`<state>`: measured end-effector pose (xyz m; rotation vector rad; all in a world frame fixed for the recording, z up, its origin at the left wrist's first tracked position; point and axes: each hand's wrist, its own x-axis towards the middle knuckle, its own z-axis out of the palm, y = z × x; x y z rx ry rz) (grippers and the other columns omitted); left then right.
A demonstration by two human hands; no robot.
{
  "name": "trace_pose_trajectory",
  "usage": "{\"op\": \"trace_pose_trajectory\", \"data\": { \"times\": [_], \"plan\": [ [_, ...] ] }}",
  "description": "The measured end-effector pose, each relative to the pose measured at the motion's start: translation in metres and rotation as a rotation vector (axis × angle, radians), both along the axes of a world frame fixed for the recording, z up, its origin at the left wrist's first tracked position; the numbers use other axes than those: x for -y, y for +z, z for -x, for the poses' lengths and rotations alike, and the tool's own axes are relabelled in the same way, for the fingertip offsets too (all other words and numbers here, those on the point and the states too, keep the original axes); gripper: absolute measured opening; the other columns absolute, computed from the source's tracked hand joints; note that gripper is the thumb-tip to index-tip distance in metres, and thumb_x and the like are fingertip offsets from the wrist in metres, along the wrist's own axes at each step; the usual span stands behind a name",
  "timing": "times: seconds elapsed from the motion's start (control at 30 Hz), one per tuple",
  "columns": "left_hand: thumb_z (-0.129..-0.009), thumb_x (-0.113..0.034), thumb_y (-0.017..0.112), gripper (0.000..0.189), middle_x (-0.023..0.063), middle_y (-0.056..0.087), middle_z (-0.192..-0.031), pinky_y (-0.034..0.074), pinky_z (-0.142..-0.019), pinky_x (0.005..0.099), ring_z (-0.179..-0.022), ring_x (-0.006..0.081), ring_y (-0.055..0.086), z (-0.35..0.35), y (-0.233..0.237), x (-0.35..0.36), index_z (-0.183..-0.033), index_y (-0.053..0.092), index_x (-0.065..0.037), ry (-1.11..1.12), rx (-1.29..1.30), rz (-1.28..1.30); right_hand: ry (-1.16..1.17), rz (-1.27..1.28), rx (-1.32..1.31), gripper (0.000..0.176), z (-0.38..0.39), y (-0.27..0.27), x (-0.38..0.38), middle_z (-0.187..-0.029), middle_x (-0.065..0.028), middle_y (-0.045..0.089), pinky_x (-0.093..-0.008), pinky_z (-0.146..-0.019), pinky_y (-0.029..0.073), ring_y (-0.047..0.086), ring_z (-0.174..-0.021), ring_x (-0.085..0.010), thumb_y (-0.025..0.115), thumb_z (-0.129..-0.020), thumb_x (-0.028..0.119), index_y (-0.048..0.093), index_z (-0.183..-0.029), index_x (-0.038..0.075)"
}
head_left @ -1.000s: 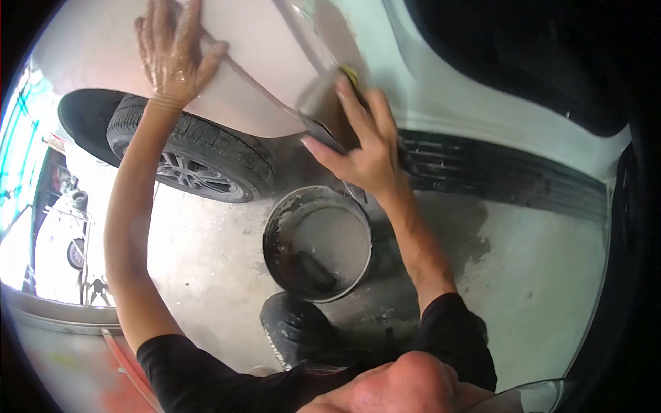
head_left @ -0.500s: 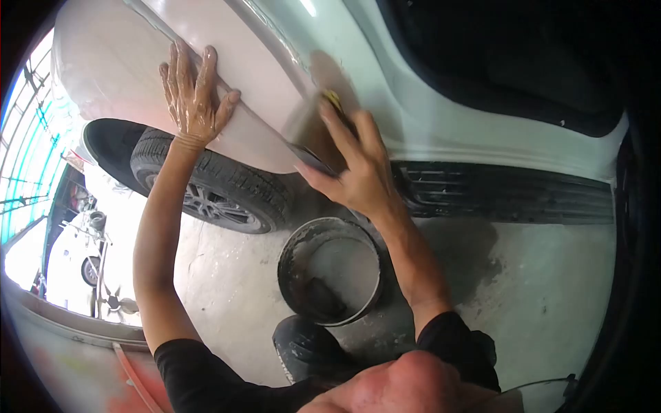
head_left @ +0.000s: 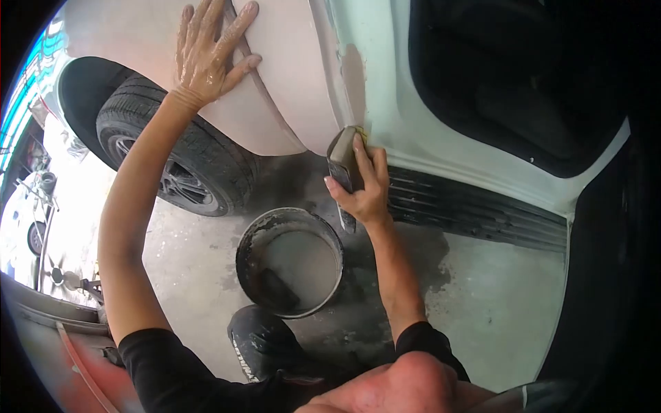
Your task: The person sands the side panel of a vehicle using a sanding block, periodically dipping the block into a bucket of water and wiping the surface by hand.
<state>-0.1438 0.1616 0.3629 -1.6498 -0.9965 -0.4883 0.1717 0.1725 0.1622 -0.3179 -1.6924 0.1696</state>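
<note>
My left hand (head_left: 210, 58), wet and with fingers spread, lies flat on a pinkish-primed car body panel (head_left: 289, 62), across its crease line. My right hand (head_left: 370, 189) grips a sanding block (head_left: 341, 162) wrapped in dark sandpaper. The block is at the panel's lower corner, beside the pale green door frame (head_left: 399, 117). Something yellow shows at the block's top edge. A brownish patch (head_left: 353, 76) runs along the seam above it. Below my hands stands a bucket (head_left: 241, 265) of cloudy water, with a dark object (head_left: 275, 289) in it.
A tyre (head_left: 186, 148) sits under the arch to the left. The black ribbed running board (head_left: 475, 213) extends right from my right wrist. My bent knee (head_left: 258, 337) is close to the bucket. At lower left is a red-and-grey painted surface (head_left: 89, 368). The concrete floor has wet stains.
My right hand has brought the sanding block down to the panel's lower corner, and the block is now tilted upright. My left hand stays flat on the panel. The whole view has shifted.
</note>
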Motion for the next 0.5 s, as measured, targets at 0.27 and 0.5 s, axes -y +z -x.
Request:
{"op": "trace_pose_trajectory", "data": {
  "times": [0.27, 0.5],
  "plan": [
    [-0.101, -0.072, 0.038, 0.079, 0.0257, 0.012, -0.172, 0.013, -0.123, 0.0686, -0.158, 0.0457, 0.014, -0.007, 0.004, 0.010, -0.166, 0.029, -0.029, 0.067, 0.011, 0.027, -0.014, 0.021, -0.036, 0.087, 0.018, 0.069, 0.010, -0.106, -0.0183, 0.054, -0.0404, -0.078, 0.053, 0.059, -0.091, -0.0317, 0.089, -0.073, 0.024, 0.053, -0.146, -0.008],
    [-0.104, -0.068, 0.034, 0.075, 0.0252, 0.012, -0.172, 0.013, -0.124, 0.0673, -0.159, 0.0429, 0.015, -0.004, 0.003, -0.001, -0.166, 0.027, -0.028, -0.023, -0.028, -0.055, -0.086, -0.084, -0.098, 0.085, 0.027, 0.065, 0.005, -0.102, -0.0166, 0.054, -0.0413, -0.076, 0.051, 0.057, -0.089, -0.0299, 0.089, -0.071, 0.021, 0.056, -0.144, -0.007]
  ]
}}
